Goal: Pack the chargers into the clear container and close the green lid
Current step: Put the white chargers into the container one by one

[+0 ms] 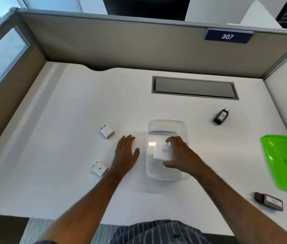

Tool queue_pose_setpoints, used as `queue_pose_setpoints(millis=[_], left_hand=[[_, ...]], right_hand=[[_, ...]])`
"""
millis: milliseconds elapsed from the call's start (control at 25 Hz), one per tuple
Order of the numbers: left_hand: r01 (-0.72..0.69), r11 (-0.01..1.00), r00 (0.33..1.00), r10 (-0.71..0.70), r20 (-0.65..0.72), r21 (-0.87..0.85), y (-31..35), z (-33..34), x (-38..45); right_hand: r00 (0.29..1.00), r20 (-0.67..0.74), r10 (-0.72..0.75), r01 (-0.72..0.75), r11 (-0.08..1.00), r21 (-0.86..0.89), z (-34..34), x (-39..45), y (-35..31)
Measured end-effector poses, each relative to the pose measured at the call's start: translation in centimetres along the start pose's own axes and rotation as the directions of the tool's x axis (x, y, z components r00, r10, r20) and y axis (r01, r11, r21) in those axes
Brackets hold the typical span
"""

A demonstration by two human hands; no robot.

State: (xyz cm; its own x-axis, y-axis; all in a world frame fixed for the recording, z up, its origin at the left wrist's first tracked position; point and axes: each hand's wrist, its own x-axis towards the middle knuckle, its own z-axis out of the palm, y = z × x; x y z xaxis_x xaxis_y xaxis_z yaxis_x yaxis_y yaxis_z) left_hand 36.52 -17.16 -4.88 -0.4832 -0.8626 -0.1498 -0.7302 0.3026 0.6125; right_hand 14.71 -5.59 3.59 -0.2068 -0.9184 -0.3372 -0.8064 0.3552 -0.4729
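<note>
Head view: right hand (178, 152) over the clear container (183, 125), fingers and thumb clamped on opposite edges of a flat white charger (163, 152), held level at or just inside the rim, apparently for a flat landing on the bottom; whether touching the floor, impossible to tell. Left hand (126, 148) flat on the desk (68, 111) just beside the container's left wall, fingers spread and holding nothing, probably as a brace or ready for the next pick. Still unpacked: two small white chargers (107, 132) (100, 169) left of that hand, a black charger (220, 117) beyond the container to the right, a grey charger (269, 201) near the front right edge. Green lid (285, 161) lying off to the right, well apart from the container, so closing not yet possible.

White desktop, matte and mostly bare, with a grey cable hatch (193, 88) at the back; beige cubicle partition (121, 41) behind, bearing a blue "307" plate (228, 36); window at the left.
</note>
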Motion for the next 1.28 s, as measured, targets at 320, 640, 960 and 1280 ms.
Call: queue_pose_setpoints(millis=[320, 640, 960, 1280], left_hand=[[0.198, 0.871, 0.98, -0.158, 0.125, -0.449, 3.7, 0.3, -2.9], [0.279, 0.867, 0.957, -0.217, 0.191, -0.412, 4.0, 0.7, -3.7], [0.274, 0.849, 0.959, -0.203, 0.199, -0.453, 3.5, 1.5, -3.6], [0.101, 0.929, 0.994, -0.108, 0.0, -0.355, 0.6, -1.6, -3.8]], right_hand=[[0.985, 0.171, 0.009, 0.001, 0.998, -0.061, 3.0, 0.6, 0.7], [0.977, 0.212, -0.025, 0.044, 0.995, -0.087, 4.8, 0.5, 0.4], [0.962, 0.269, -0.048, 0.045, 0.999, 0.017, 4.2, 0.2, 0.6], [0.992, 0.096, -0.076, 0.076, 0.997, -0.005, 3.3, -0.3, -0.4]])
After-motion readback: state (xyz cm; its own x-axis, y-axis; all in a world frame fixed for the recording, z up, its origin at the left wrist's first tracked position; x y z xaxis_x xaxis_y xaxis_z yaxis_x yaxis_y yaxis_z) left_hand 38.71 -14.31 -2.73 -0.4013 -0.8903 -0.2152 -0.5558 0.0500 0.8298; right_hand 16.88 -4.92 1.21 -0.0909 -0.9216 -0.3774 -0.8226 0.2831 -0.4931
